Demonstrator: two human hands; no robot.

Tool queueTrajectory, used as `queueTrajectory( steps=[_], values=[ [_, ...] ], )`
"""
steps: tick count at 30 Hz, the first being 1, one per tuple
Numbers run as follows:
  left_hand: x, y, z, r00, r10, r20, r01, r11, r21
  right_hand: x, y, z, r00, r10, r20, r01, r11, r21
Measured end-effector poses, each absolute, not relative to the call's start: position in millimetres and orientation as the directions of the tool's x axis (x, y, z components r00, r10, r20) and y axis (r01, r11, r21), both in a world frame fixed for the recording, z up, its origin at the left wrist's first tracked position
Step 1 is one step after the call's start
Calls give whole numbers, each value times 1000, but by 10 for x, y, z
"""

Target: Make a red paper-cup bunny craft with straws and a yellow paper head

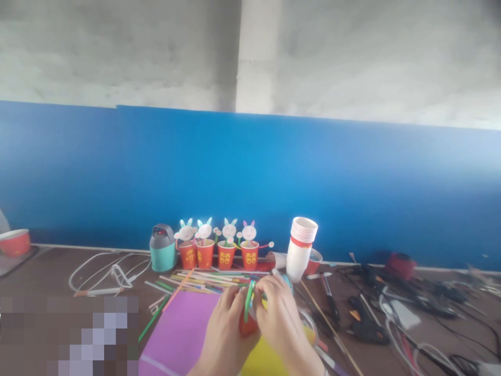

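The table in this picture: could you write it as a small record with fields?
Left grip: holding a red cup
Right grip: at the cup's mouth, beside a green strip; hold unclear
Row: four rabbit figures in red cups
Left of row: teal container
Right of row: stack of paper cups
Lying flat: purple sheet, yellow sheet
Behind: blue panel

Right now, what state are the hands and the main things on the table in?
Left hand: closed round a red cup.
Red cup: held, partly hidden.
Right hand: fingers bent at the cup, grip unclear.
Green strip: standing, slightly tilted.
Rabbit-faced cups: four, upright in a row.
White cup stack: standing.
Coloured sticks: loosely heaped.
Purple sheet: lying flat.
Yellow sheet: partly hidden.
Teal container: upright.
Glue gun: lying on its side.
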State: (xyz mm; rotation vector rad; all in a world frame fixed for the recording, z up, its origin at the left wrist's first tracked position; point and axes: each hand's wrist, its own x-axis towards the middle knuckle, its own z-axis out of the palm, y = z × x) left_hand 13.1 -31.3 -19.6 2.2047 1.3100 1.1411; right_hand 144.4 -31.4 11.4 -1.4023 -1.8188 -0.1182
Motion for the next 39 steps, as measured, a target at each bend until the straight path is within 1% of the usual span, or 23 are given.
queueTrajectory(
  steps=[3,6,10,13,16,22,28,33,39],
  values=[
    [121,-292,-201,238,853,465,575,-509,640,1465,-306,126,-52,781,622,812,395,-429],
    [97,-265,-205,233,843,484,582,-520,625,1511,-285,152,-59,832,551,740,407,-536],
    [73,-256,-207,260,831,492,589,-540,601,1553,-262,202,-22,912,409,614,335,-715],
    [74,-266,-202,273,844,462,585,-526,617,1563,-273,249,2,944,331,563,272,-780],
    [79,-278,-178,282,852,442,569,-519,637,1561,-292,285,1,943,334,587,270,-764],
    [82,-284,-140,291,829,478,514,-557,652,1549,-302,285,-23,919,394,627,320,-710],
    [86,-289,-163,290,828,479,539,-555,634,1554,-315,263,-47,899,436,652,358,-668],
    [78,-295,-165,296,824,483,563,-559,609,1586,-318,283,-95,903,419,653,374,-658],
    [83,-294,-167,316,818,481,572,-569,591,1594,-309,275,-73,911,407,664,349,-661]
  ],
)
